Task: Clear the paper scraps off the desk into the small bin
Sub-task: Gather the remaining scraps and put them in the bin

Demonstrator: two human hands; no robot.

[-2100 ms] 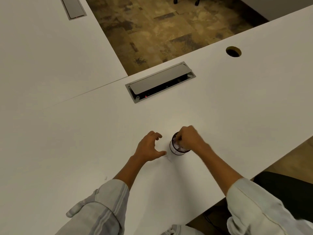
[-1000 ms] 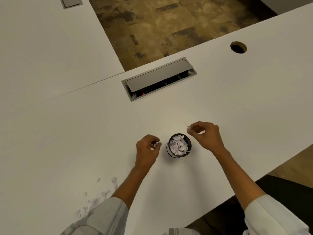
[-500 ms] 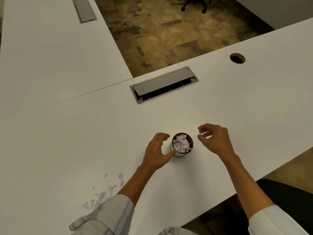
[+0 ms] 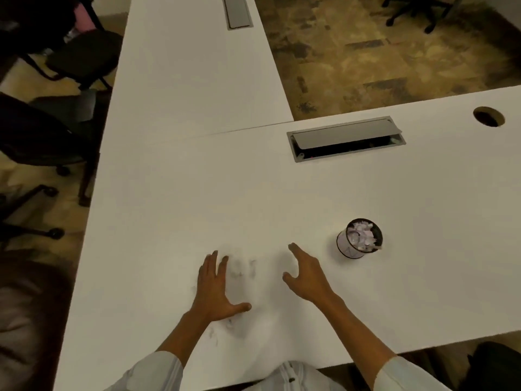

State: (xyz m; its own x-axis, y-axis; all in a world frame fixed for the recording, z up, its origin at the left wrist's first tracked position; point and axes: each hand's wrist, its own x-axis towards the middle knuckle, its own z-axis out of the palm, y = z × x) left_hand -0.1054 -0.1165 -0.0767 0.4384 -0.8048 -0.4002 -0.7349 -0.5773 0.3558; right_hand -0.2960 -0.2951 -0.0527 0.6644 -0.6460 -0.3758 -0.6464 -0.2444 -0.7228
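- The small bin point(image 4: 359, 239) is stood upright on the surface point(image 4: 423, 221), filled with paper scraps point(image 4: 362, 237).
- Left hand point(image 4: 215, 289) and right hand point(image 4: 308, 273) are spread, fingers released; blurred scraps point(image 4: 242, 270) are seen between them.

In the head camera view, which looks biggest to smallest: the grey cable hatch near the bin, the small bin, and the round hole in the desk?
1. Grey cable hatch: clearly largest.
2. Small bin.
3. Round hole: smallest, though it sits farther away, so that gap is unsure.

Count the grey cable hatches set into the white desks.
2. One hatch lies in the near desk, beyond the small bin, its flap partly open. The other hatch is in the far desk, cut off by the top edge.
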